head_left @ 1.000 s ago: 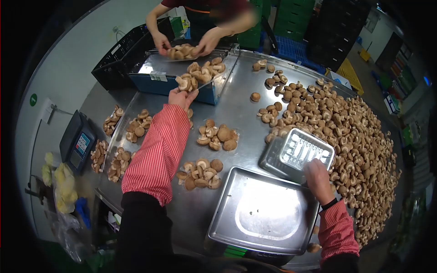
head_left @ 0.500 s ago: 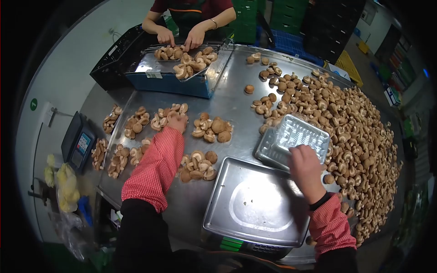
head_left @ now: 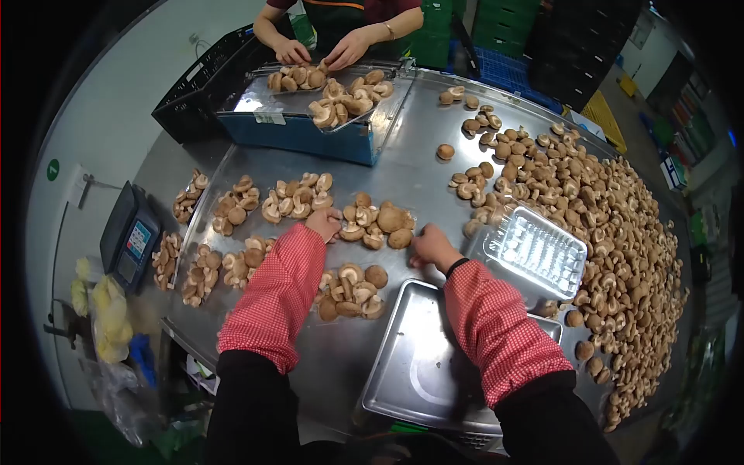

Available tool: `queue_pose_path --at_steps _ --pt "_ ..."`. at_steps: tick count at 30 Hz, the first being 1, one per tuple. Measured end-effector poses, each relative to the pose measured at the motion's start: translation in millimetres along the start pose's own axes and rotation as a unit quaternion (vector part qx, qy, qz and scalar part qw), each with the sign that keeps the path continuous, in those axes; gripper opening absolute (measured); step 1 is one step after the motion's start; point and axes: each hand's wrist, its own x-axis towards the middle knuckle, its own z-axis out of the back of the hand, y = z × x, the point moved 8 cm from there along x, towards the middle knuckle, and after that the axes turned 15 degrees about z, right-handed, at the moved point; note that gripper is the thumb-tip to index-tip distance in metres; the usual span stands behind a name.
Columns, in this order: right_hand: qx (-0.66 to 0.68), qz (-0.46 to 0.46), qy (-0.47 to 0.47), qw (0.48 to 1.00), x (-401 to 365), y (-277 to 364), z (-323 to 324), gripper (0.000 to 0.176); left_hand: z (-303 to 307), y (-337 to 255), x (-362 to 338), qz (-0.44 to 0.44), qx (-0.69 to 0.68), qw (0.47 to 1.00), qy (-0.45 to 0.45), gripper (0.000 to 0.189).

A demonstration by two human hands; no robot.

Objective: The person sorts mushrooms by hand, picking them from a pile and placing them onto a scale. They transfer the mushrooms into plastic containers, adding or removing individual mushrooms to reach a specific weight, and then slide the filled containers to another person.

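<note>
My left hand (head_left: 324, 224) is at the left edge of a clear tray of shiitake mushrooms (head_left: 373, 220), thumb and fingers apart, seemingly touching it. On the tray's other side is my right hand (head_left: 434, 248), thumb and fingers parted and its palm side hidden. Another mushroom group (head_left: 351, 291) lies just below, in front of my hands. Behind my left hand is a further group of mushrooms (head_left: 297, 197). A stack of empty clear plastic trays (head_left: 540, 252) stands right of my right hand. My right sleeve partly covers the metal weighing pan (head_left: 415, 372).
Loose mushrooms (head_left: 612, 263) are heaped along the right. Several more portions, including one group of mushrooms (head_left: 235, 205), lie left. A scale display (head_left: 133, 240) stands at the left edge. Opposite, a co-worker's hands (head_left: 346, 50) handle mushrooms above a blue-sided box (head_left: 302, 141).
My right hand has left the empty trays and moved left to the mushroom tray. My left hand has shifted right from the neighbouring group. The view has shifted slightly.
</note>
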Motion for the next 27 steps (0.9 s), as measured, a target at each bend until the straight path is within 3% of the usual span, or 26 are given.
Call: queue_pose_path --at_steps 1,8,13,16,21,24,25,27 --pt "0.068 -0.054 0.001 0.996 1.7 -4.0 -2.4 0.026 0.8 1.2 -3.2 -0.006 -0.02 1.0 -0.008 0.028" --pt "0.136 0.062 -0.092 0.984 -44.3 76.1 46.3 0.019 22.8 -20.6 -80.2 -0.069 -0.097 0.993 -0.025 0.032" --pt "0.181 0.116 -0.079 0.973 -150.4 127.4 94.6 0.021 13.3 -46.3 -197.3 -0.096 -0.137 0.984 0.059 0.033" --pt "0.182 0.1 -0.066 0.976 -229.3 113.4 112.8 0.02 -34.7 -33.6 -257.4 -0.069 -0.16 0.976 0.133 0.032" --pt "0.186 -0.04 -0.066 0.98 -337.3 39.2 116.2 0.024 -139.0 8.4 -312.5 0.021 -0.13 0.962 0.239 0.031" --pt "0.202 -0.031 -0.109 0.973 -371.1 10.0 112.8 0.023 -173.8 19.6 -324.1 0.014 -0.102 0.97 0.221 0.03" --pt "0.183 -0.042 -0.104 0.977 -379.7 2.9 116.1 0.024 -179.4 24.4 -324.5 0.019 -0.096 0.972 0.213 0.033" --pt "-0.076 0.074 -0.179 0.978 -389.8 16.0 137.4 0.025 -174.5 18.4 -337.7 -0.012 -0.066 0.986 0.153 0.034"
